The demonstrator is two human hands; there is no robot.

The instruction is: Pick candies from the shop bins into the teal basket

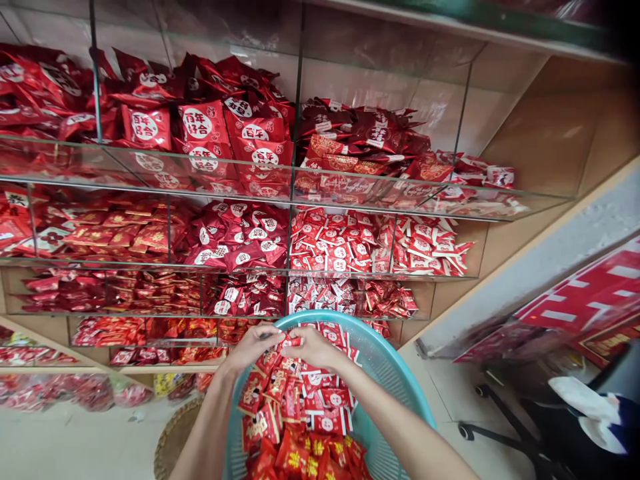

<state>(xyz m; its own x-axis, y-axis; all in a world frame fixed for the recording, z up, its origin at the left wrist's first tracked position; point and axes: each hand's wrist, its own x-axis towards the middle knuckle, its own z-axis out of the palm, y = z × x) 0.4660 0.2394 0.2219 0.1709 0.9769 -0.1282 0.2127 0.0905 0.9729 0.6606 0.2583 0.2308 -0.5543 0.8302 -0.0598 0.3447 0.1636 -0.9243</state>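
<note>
Over the far side of a teal plastic basket (395,373), my two hands meet with their fingertips close together. Between them shows a small red packet (291,342), pinched by my right hand (316,348). My left hand (256,345) is closed at the packet's left end, its fingertips partly hidden. Below lie many red packets (330,421) with white edges, red-and-gold packets (263,423) to their left, and shiny red packets with yellow lettering (295,457) nearest me. My forearms cover part of the basket.
Glass-fronted shelves (240,267) full of red packets rise in front, divided by clear panels. A woven basket (175,433) stands on the floor at left. To the right are a wheeled chair base (500,427), a white cloth (590,407) and red printed sheets (585,293).
</note>
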